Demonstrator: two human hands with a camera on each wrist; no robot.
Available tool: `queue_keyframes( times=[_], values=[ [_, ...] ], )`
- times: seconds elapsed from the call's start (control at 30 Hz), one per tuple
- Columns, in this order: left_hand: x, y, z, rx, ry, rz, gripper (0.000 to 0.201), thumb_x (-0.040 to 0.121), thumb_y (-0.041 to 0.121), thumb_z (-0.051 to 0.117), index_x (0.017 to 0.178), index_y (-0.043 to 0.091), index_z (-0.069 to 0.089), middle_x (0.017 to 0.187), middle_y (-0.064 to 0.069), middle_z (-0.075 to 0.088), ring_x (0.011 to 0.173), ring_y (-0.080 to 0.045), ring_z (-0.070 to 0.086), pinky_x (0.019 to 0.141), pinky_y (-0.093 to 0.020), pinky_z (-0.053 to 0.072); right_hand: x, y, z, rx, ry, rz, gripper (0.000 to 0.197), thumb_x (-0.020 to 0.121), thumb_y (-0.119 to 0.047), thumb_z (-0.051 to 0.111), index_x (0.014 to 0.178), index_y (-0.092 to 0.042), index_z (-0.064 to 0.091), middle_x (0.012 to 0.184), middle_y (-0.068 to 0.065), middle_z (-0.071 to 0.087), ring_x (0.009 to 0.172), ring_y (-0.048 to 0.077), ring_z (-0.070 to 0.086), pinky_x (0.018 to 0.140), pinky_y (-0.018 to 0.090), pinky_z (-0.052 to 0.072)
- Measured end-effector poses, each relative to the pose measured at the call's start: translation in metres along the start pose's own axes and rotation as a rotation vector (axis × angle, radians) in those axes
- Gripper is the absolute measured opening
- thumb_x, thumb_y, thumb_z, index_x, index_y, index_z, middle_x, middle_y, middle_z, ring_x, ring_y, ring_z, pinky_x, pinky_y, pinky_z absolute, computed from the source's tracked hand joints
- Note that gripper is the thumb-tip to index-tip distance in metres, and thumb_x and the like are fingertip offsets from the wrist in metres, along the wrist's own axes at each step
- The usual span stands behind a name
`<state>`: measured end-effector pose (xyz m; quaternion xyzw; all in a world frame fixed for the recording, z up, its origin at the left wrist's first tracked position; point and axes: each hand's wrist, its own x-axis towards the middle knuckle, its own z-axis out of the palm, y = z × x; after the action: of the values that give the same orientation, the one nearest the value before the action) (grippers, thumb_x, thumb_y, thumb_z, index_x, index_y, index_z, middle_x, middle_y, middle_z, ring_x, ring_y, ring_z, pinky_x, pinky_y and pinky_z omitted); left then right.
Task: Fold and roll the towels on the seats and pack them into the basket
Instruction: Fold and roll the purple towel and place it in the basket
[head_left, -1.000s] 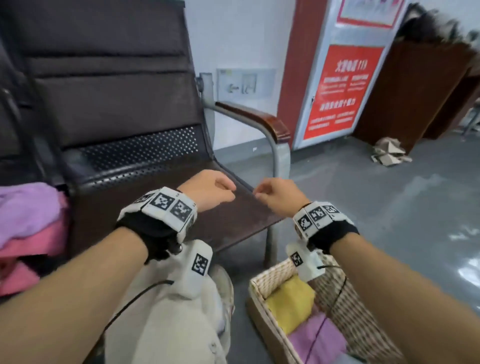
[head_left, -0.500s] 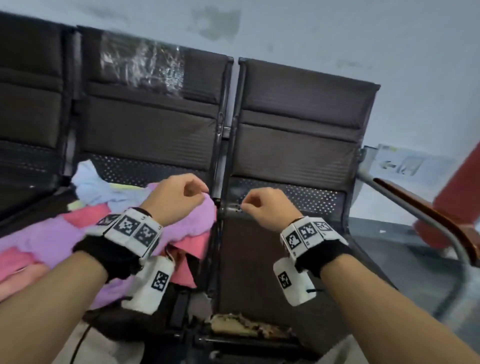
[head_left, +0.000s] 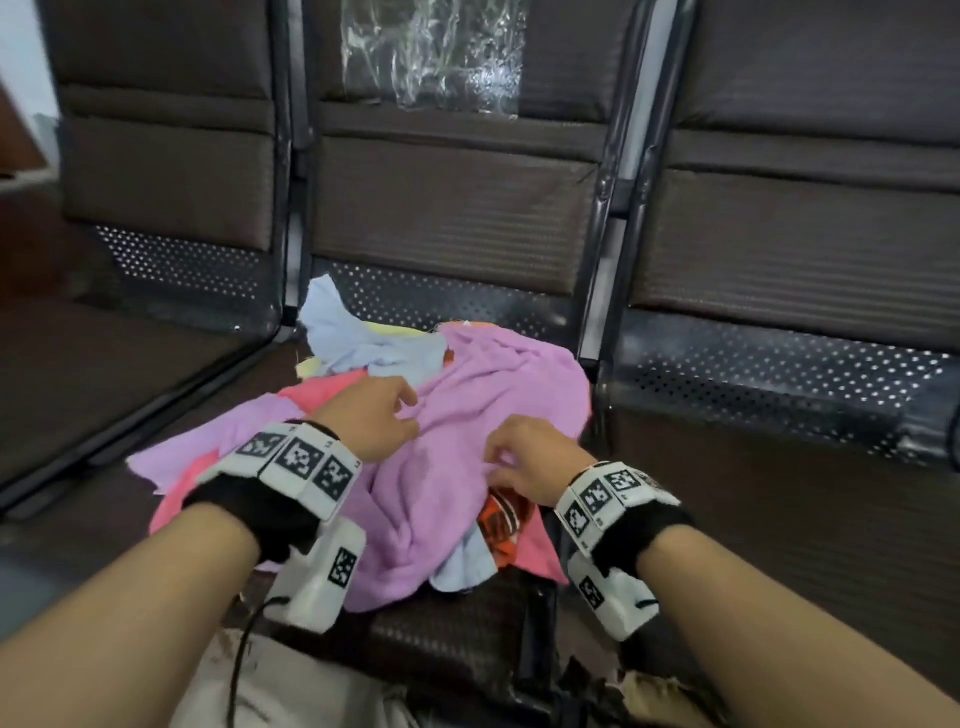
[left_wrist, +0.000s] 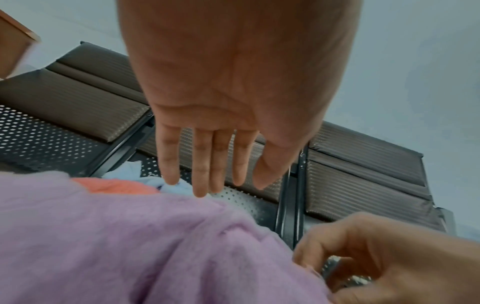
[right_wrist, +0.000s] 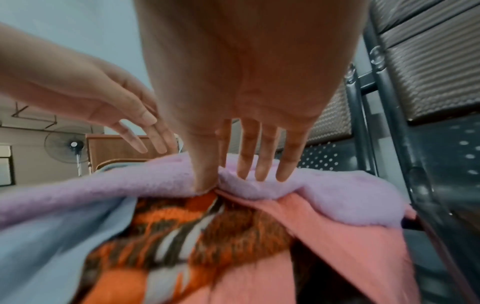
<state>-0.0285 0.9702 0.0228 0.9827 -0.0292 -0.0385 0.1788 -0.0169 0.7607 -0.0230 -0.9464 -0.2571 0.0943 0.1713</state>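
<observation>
A pile of towels lies on the middle seat (head_left: 447, 639), with a lilac towel (head_left: 467, 415) on top. Under it are a light blue towel (head_left: 353, 338), a coral pink one (head_left: 322, 392), a yellow one (head_left: 311, 366) and an orange-brown patterned one (head_left: 506, 519). My left hand (head_left: 410, 410) hovers just over the lilac towel (left_wrist: 116, 236), fingers (left_wrist: 200, 185) straight and holding nothing. My right hand (head_left: 493, 460) pinches a fold of the lilac towel (right_wrist: 259, 191) between thumb and forefinger at the pile's right front, other fingers (right_wrist: 262, 170) straight. The basket is out of view.
Dark padded seats flank the pile, one to the left (head_left: 104, 389) and one to the right (head_left: 779, 493). A metal frame post (head_left: 597, 312) rises between the middle and right seats. Crinkled plastic film (head_left: 431, 57) sticks to the middle backrest. A standing fan (right_wrist: 74, 146) is far off.
My view swung left from the end seat and basket to the towel pile. Both hands came down from the air onto the lilac towel, and the right hand took hold of it.
</observation>
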Motion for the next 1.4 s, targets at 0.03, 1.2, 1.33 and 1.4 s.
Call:
queue_keyframes(
  times=[0.03,1.2,1.33,1.4],
  values=[
    [0.0,-0.006,0.001,0.023,-0.032,-0.035,0.04,0.087,0.03,0.058,0.124,0.016,0.054,0.123,-0.006,0.059,0.11,-0.02,0.056,0.09,-0.024,0.038,0.0,0.0,0.001,0.009,0.015,0.004,0.017,0.085,-0.025,0.065,0.098,-0.014,0.066,0.104,0.006,0.061,0.1,0.024,0.056,0.091,0.034,0.044],
    [-0.021,0.198,0.045,-0.563,0.094,0.423,0.023,0.094,0.014,0.051,0.074,0.004,0.056,0.067,-0.002,0.046,0.065,-0.014,0.041,0.06,-0.025,0.034,-0.198,0.125,-0.126,0.285,0.477,0.158,0.018,0.073,-0.022,0.081,0.071,-0.027,0.063,0.068,-0.012,0.064,0.066,0.004,0.057,0.067,0.023,0.044],
    [-0.018,0.206,0.056,-0.358,0.029,0.448,0.02,0.093,0.017,0.052,0.084,0.001,0.06,0.07,-0.001,0.052,0.069,-0.016,0.046,0.066,-0.029,0.036,-0.207,0.134,-0.118,0.232,0.46,0.2,0.009,0.085,-0.02,0.069,0.076,-0.021,0.068,0.075,0.001,0.068,0.073,0.012,0.058,0.072,0.027,0.045],
    [-0.019,0.21,0.059,-0.296,-0.007,0.435,0.021,0.094,0.019,0.05,0.081,0.004,0.056,0.07,-0.002,0.05,0.068,-0.018,0.045,0.065,-0.03,0.036,-0.21,0.135,-0.118,0.255,0.449,0.198,0.015,0.09,-0.017,0.062,0.082,-0.007,0.069,0.078,0.006,0.066,0.074,0.014,0.056,0.073,0.026,0.045]
  ],
)
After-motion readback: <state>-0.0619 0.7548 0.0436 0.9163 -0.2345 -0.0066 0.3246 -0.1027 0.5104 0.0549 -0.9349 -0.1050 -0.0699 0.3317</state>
